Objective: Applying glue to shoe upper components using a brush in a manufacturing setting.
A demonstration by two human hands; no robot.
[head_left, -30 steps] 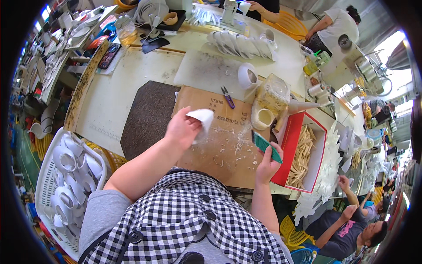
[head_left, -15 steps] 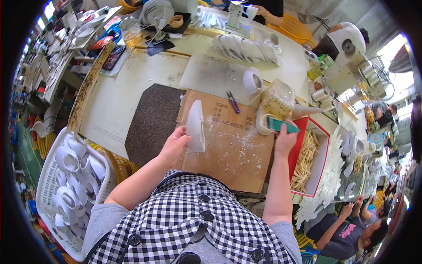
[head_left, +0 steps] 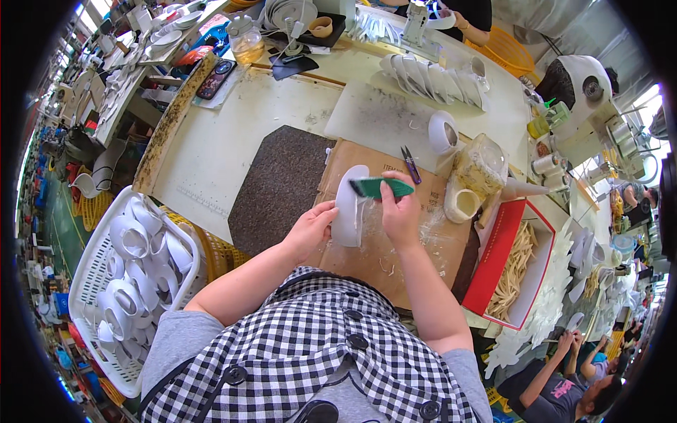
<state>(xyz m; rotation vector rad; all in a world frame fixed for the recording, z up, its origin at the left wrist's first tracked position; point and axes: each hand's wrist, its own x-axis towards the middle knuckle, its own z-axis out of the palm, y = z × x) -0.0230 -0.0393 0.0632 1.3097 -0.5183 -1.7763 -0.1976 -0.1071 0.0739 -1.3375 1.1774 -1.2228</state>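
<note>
My left hand (head_left: pixel 312 229) pinches the edge of a curved white shoe-upper piece (head_left: pixel 349 222), held over a brown cardboard sheet (head_left: pixel 441 243). My right hand (head_left: pixel 400 215) is closed around a green-handled brush (head_left: pixel 393 187). Its dark bristles are at the upper part of the white piece; whether they press on it is hard to tell. Beyond the right hand lie purple-handled thread snips (head_left: pixel 411 166) with dark blades. To their right stands a crusted, yellowish glue container (head_left: pixel 482 169) with a small pale cup (head_left: pixel 462 205) at its near side.
On the left, a white basket (head_left: pixel 90 285) holds several white shoe uppers. A red-sided box (head_left: pixel 488 278) of beige strips is at the right. A dark mat (head_left: pixel 271 190) lies beside the cardboard. Farther back are a row of white uppers (head_left: pixel 434 81) and a phone (head_left: pixel 217 79).
My right hand has brought the brush from the pale cup leftward to the white piece. The left hand still holds the piece. The whole view has shifted, so the table appears farther right.
</note>
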